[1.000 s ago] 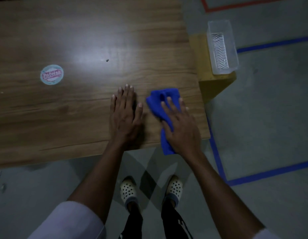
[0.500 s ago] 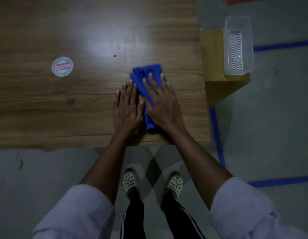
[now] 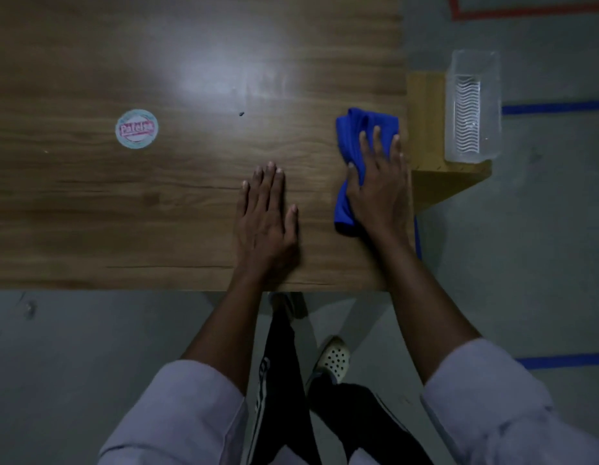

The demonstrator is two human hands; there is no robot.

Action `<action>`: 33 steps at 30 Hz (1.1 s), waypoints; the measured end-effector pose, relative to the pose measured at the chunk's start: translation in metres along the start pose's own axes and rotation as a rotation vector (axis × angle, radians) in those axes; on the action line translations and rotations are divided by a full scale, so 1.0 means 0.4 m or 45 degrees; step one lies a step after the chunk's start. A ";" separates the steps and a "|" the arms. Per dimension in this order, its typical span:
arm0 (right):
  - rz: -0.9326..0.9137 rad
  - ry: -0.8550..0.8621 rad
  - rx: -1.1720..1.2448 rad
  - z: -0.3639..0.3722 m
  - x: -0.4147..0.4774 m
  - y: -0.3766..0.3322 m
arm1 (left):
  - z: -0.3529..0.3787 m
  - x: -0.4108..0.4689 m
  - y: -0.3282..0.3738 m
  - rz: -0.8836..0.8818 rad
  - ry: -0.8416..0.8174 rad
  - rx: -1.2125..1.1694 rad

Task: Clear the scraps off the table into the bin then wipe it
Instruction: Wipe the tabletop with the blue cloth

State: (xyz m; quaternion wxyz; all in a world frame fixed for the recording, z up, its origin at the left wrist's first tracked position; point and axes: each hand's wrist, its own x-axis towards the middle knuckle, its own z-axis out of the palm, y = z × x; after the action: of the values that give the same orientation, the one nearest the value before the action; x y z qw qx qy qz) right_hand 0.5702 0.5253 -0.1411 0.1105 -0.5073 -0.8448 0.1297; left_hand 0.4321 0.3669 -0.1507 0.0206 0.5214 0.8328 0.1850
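Right hand — flat on blue cloth

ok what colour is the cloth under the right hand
The cloth is solid bright blue, clearest in the head view.

Left hand, centre of frame: palm down, flat, fingers straight and together, thumb apart. Right hand, right of centre and slightly higher: palm down, fingers straight and spread. Left forearm and right forearm, both bare, rise from the lower edge, converging slightly upward.
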 end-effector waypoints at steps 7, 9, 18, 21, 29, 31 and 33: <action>-0.417 -0.199 0.005 -0.016 -0.162 -0.067 | -0.013 0.004 -0.003 -0.005 -0.084 -0.008; -0.423 -0.197 0.041 -0.038 -0.209 -0.009 | -0.016 0.001 0.003 -0.025 -0.083 -0.031; 0.115 0.054 0.035 0.008 0.103 -0.057 | 0.002 0.151 -0.007 -0.016 -0.090 -0.045; -0.036 0.057 0.098 0.059 0.148 -0.176 | 0.021 0.266 -0.035 -0.026 -0.077 -0.056; -0.100 -0.052 0.122 0.001 0.008 -0.056 | 0.026 0.454 -0.045 0.054 -0.113 -0.138; 0.052 0.079 0.103 0.007 0.115 -0.014 | 0.041 0.491 -0.029 0.017 -0.136 -0.073; 0.168 0.161 0.125 0.018 0.250 0.001 | 0.054 0.516 -0.028 -0.027 -0.123 -0.034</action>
State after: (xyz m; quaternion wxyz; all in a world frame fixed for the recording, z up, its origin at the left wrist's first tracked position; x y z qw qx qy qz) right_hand 0.5219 0.6134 -0.1422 0.1795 -0.5630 -0.7935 0.1456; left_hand 0.3332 0.5495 -0.1417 0.0698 0.5205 0.8337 0.1704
